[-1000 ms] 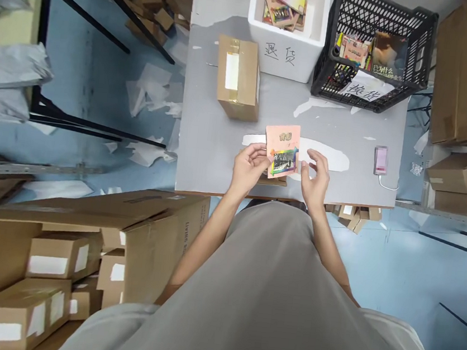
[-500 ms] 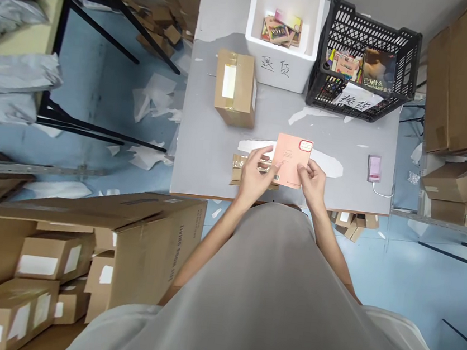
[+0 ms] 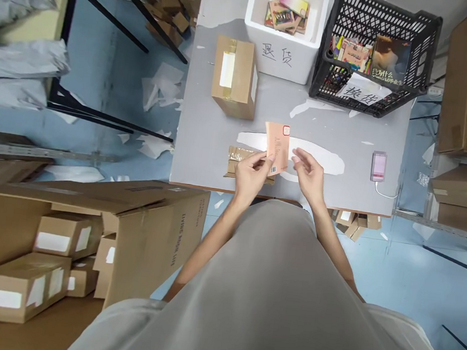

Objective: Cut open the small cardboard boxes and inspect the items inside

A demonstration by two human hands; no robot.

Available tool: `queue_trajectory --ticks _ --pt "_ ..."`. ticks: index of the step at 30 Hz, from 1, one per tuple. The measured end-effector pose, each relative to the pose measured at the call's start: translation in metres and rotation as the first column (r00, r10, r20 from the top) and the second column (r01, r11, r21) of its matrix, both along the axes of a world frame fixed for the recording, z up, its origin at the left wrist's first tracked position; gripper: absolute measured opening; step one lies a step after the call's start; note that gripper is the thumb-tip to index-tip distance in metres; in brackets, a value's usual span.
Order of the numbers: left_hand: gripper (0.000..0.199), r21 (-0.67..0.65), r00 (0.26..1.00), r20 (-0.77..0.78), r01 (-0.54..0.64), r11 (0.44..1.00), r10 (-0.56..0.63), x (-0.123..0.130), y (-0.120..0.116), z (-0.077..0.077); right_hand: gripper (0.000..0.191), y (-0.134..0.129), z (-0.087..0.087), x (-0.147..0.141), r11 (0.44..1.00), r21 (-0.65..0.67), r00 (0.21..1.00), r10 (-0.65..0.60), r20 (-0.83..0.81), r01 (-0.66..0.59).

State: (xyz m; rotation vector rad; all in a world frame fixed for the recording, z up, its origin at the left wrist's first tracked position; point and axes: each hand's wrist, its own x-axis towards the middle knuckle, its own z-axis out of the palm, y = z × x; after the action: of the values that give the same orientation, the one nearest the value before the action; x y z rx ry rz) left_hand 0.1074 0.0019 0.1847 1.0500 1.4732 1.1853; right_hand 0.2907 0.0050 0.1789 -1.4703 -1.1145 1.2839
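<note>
Pink booklet point(image 3: 279, 145), barcode side visible, is positioned at centre frame above the grey table point(image 3: 204, 138). Left hand point(image 3: 252, 176): thumb and fingers pinch the booklet's lower left edge. Right hand point(image 3: 311, 178): fingers loosely spread beside the right edge; contact cannot be determined. Black plastic crate point(image 3: 327, 79): upper right.

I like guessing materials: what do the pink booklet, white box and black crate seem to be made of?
Booklet: probably smooth paper or thin card, judging by its flat, thin shape and printed lettering.
White box: perhaps matt plastic foam, given its thick, plain walls; hard plastic is possible.
Crate: likely moulded plastic, dull or slightly shiny, with stiff sides full of regular slots.
</note>
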Motion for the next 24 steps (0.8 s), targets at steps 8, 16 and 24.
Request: queue_trajectory --ticks 8,16,24 --pt "0.035 0.115 0.981 -0.100 0.175 0.978 -0.164 0.023 -0.014 0.016 0.075 0.002 0.003 -0.012 0.999 0.005 0.995 0.044 -0.089 -0.044" --pt "0.058 -0.095 0.997 0.081 -0.004 0.995 0.012 -0.006 0.005 -0.022 0.071 0.001 -0.007 0.029 0.998 -0.044 0.990 0.049 -0.133 -0.055" --pt "0.056 -0.190 0.954 0.283 0.159 0.969 -0.101 -0.010 0.007 -0.024 0.075 0.000 -0.016 0.037 0.988 -0.072 0.984 0.130 -0.120 -0.139"
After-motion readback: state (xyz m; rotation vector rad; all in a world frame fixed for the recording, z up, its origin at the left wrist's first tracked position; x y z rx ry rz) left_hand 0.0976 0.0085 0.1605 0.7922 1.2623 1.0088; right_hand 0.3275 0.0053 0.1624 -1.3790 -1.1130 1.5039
